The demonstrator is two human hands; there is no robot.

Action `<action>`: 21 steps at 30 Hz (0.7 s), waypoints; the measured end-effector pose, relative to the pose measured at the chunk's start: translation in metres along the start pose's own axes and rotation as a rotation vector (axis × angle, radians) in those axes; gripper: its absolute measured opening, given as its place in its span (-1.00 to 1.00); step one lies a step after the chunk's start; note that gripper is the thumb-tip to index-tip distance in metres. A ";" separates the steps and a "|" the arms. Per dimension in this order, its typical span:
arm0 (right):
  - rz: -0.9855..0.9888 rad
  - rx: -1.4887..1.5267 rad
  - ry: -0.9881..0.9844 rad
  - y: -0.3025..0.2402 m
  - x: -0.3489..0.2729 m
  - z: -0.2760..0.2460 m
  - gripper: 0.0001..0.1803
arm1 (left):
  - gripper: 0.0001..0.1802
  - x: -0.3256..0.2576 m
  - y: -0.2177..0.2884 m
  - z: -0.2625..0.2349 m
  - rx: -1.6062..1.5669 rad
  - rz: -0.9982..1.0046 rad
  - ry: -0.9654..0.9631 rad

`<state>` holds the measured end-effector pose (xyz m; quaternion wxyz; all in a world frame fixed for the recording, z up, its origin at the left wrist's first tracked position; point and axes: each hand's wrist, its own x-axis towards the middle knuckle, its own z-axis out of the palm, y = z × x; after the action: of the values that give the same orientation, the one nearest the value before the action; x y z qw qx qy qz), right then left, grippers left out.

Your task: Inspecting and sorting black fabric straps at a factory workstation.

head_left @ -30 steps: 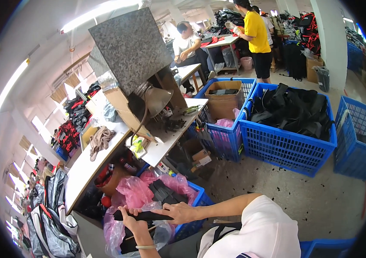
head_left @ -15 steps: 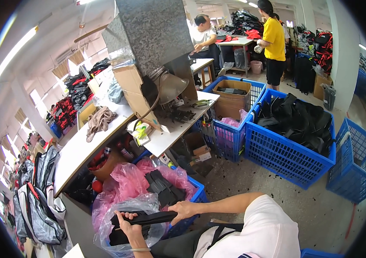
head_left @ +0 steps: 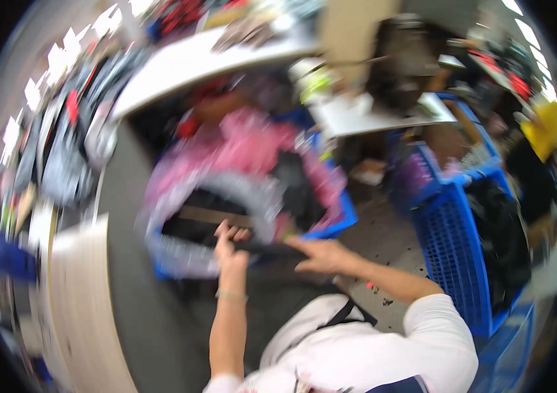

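My left hand (head_left: 231, 243) and my right hand (head_left: 324, 254) are both closed on a dark strip of what looks like fabric (head_left: 269, 251), stretched roughly level between them. The view is smeared by motion, so its finer detail is lost. Just beyond my hands lies a clear plastic bag (head_left: 190, 257) with its mouth wide and black pieces (head_left: 203, 202) inside, a brownish band across them. Behind it a pink plastic bag (head_left: 246, 141) holds more flat black pieces (head_left: 295, 180). Both bags sit in a blue crate (head_left: 339, 226).
A white tabletop (head_left: 180, 69) runs above the crate, with a smaller white table (head_left: 370, 121) to its right. Further right stands a blue basket (head_left: 452, 242) of black material. Grey garments (head_left: 75, 157) hang at left, near a pale wooden board (head_left: 89, 301). A person in yellow (head_left: 545, 131) stands far right.
My view has swung down and to the right-hand side of the scene has slid away rightward. The bags now appear higher up. Both hands still hold the dark strip.
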<state>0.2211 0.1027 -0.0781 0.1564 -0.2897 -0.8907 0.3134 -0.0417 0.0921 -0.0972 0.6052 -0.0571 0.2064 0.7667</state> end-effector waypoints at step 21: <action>-0.361 -0.150 -0.178 0.022 0.217 0.119 -0.22 | -0.81 0.053 0.152 -0.123 -0.039 0.521 0.521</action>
<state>0.0056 0.1941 -0.1609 0.1086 -0.1075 -0.9592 0.2377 -0.2200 0.0648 -0.1888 0.3156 -0.2075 0.3464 0.8587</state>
